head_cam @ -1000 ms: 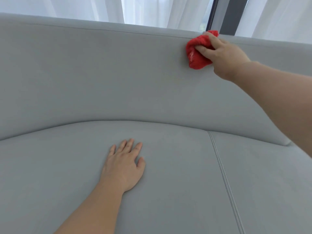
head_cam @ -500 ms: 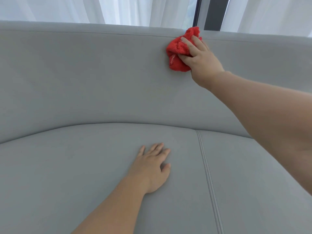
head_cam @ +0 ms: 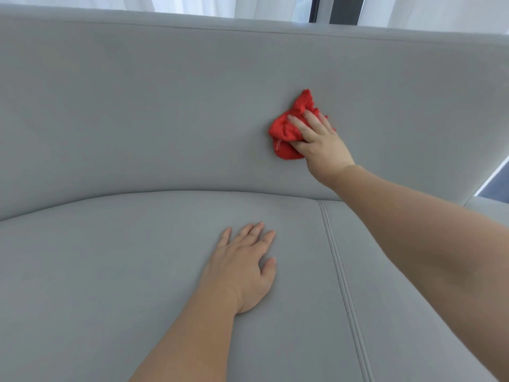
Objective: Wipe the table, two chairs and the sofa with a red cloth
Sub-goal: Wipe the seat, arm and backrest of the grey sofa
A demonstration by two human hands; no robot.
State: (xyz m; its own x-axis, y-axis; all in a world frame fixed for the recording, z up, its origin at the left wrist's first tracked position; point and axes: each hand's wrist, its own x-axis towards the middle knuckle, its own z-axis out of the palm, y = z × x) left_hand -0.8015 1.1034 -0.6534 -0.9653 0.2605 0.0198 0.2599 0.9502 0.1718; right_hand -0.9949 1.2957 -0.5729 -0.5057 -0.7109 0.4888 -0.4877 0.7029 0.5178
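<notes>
Red and bunched, the cloth [head_cam: 286,135] is gripped by the right hand [head_cam: 321,146] mid-height on the sofa [head_cam: 165,106] backrest, down from the top edge it touched half a second ago. The left hand [head_cam: 242,268] lies flat, fingers straight, on the seat left of the seam [head_cam: 339,267]; bare backrest stretches leftward.

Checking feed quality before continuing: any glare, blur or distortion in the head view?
Head view: soft, even daylight; curtains at top washed out; sofa edges look bowed, perhaps the wide-angle lens; red cloth and right hand slightly soft, no smear; left hand casts a faint shadow.
</notes>
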